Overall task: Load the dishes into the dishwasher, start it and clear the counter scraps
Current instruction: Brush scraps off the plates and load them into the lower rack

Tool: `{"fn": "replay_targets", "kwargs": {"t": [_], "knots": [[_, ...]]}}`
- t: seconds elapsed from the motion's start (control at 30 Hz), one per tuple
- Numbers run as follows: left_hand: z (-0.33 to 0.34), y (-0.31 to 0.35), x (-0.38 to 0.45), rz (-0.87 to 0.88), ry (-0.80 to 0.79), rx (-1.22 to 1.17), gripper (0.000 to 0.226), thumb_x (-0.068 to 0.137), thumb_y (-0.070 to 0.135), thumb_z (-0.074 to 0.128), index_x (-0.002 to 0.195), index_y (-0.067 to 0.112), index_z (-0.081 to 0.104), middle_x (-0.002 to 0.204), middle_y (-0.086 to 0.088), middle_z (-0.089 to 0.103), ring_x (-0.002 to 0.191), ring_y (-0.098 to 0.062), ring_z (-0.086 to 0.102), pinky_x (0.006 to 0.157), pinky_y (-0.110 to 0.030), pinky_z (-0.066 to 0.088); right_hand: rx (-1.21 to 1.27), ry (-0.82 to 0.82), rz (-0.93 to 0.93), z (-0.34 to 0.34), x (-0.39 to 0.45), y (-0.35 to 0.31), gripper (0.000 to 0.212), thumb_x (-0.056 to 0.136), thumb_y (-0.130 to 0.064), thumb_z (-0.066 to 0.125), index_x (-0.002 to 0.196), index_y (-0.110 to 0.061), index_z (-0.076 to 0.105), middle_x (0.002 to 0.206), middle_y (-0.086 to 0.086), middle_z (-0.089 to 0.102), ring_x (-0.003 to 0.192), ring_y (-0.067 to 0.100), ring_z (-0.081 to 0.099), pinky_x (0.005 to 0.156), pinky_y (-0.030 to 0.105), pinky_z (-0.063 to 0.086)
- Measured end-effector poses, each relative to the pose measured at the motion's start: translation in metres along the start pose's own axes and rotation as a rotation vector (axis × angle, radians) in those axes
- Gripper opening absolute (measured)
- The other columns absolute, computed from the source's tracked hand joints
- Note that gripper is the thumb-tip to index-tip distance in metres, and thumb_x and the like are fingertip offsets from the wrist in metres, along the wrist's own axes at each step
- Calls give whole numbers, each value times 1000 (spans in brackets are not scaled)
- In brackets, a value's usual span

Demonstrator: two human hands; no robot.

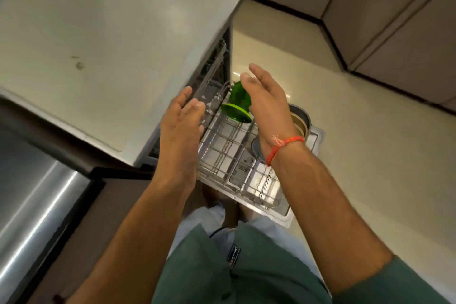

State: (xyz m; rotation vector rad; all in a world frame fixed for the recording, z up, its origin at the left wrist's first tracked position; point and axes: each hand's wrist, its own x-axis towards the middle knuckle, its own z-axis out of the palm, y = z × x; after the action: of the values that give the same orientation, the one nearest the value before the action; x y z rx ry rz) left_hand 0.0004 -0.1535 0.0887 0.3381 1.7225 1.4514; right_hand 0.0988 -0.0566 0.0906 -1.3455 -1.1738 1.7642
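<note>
Countertop [103, 39] above pulled-out rack [229, 145]; tiled floor [345, 131]

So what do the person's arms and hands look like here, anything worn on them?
Both forearms are bare. The right wrist carries an orange-red thread bracelet with a small frayed knot. The left hand and right hand show no rings, gloves or watch. A green short sleeve shows at the right arm.

a home kitchen: an open dishwasher [223, 96] with its wire rack [232, 153] pulled out under a counter [111, 39], beige cabinets [394, 20] around.
</note>
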Motion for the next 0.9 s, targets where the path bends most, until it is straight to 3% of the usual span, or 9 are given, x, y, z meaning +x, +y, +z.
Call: {"fn": "replay_targets", "kwargs": {"t": [0.1,0.2,0.4,0.57,0.73,0.83,0.9], "knots": [[-16,16,-23,68,84,-17,40,104,27,55,143,37,51,143,6,56,127,-4,57,107,-28,46,-18,-114,-46,19,-22,-22,45,100,-30,60,145,-29,51,153,-5,46,140,9,43,97,18,41],[-42,30,-41,123,181,-29,42,103,27,56,144,39,51,146,4,55,128,-6,56,111,-33,44,-43,-243,-90,47,-44,-41,42,101,-28,60,142,-29,54,151,-5,48,139,7,43,91,11,39],[-124,52,-75,243,399,-112,45,100,31,60,142,41,52,145,5,56,130,-5,54,115,-38,41,-156,-451,-162,125,-91,-55,39,100,-27,60,138,-27,59,144,-9,55,136,4,46,113,31,39],[-205,53,-112,295,508,-206,49,100,27,59,147,34,48,147,4,55,133,-7,53,116,-38,39,-237,-630,-203,194,-142,-46,39,100,-28,59,139,-27,58,134,-14,57,107,-13,54,109,25,41],[-292,51,-154,327,653,-303,44,101,20,59,143,31,54,146,1,56,129,-5,56,111,-32,44,-312,-795,-239,276,-206,-20,53,83,-43,63,135,-29,61,137,-11,61,125,1,55,114,36,40],[-339,42,-175,346,721,-331,42,100,18,60,141,28,55,141,0,60,128,-11,59,113,-37,43,-328,-899,-222,315,-236,-2,40,95,-35,63,135,-30,61,127,-16,64,117,-3,58,109,31,43],[-368,35,-190,353,789,-359,43,101,15,59,142,27,54,138,0,60,127,-12,59,108,-32,46,-354,-969,-223,340,-256,11,36,98,-29,61,134,-29,62,126,-16,65,116,-2,59,107,29,44]]}}
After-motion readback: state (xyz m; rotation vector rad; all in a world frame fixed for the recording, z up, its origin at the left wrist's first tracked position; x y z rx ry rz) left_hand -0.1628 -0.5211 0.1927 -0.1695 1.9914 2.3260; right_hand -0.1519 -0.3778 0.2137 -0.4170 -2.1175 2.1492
